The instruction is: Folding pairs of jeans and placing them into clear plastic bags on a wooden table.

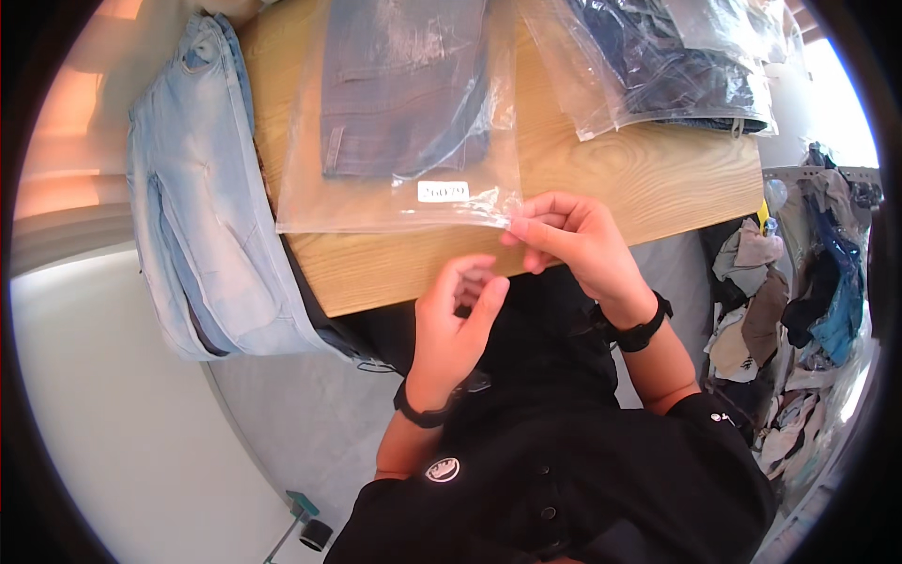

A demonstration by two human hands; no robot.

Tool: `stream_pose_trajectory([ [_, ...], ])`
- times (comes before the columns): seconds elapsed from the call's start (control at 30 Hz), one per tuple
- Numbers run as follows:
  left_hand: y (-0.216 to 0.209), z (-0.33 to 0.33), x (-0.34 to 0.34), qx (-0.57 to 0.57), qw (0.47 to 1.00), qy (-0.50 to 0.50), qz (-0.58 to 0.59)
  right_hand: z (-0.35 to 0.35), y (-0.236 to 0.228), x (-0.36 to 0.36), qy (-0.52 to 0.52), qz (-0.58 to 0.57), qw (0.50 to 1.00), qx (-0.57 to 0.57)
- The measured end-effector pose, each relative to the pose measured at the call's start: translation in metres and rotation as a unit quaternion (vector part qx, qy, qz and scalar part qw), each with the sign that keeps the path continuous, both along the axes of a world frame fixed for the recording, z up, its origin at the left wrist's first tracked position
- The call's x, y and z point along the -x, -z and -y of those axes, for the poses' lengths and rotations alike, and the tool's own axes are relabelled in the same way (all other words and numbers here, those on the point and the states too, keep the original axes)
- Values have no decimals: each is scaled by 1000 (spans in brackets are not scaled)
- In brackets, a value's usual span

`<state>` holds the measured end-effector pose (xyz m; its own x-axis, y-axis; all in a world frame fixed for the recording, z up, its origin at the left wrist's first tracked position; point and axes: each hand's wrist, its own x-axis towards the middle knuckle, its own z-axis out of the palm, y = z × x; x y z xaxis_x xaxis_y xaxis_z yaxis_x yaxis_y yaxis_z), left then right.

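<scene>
A clear plastic bag [310, 202] lies on the wooden table, its near edge running along the table's front. Inside it is a folded pair of dark blue-grey jeans [404, 113], and a small white label [443, 192] sits near that edge. My right hand [583, 246] pinches the bag's near right corner between thumb and fingertips. Just to the left and closer to me, my left hand [456, 324] hovers in front of the table edge. Its fingers are loosely curled, the thumb stands apart from them, and nothing shows in its grasp.
Light blue jeans [211, 207] hang over the table's left side. More bagged dark jeans [676, 80] lie at the far right of the wooden table [648, 174]. Piled garments and bags [789, 301] fill the right side, beyond the table's corner.
</scene>
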<state>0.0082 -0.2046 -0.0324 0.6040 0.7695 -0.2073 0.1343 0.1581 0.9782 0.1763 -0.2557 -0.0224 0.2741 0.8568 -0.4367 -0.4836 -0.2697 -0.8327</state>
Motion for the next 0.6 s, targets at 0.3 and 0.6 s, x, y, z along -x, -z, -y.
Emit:
stream_pose_trajectory([
  [0.3, 12, -10, -28, -68, 996, -53, 22, 0, 1, -11, -28, 63, 998, -4],
  [0.6, 25, -17, -31, -211, 977, -38, -9, -4, 4, -21, -69, 49, 996, 3],
])
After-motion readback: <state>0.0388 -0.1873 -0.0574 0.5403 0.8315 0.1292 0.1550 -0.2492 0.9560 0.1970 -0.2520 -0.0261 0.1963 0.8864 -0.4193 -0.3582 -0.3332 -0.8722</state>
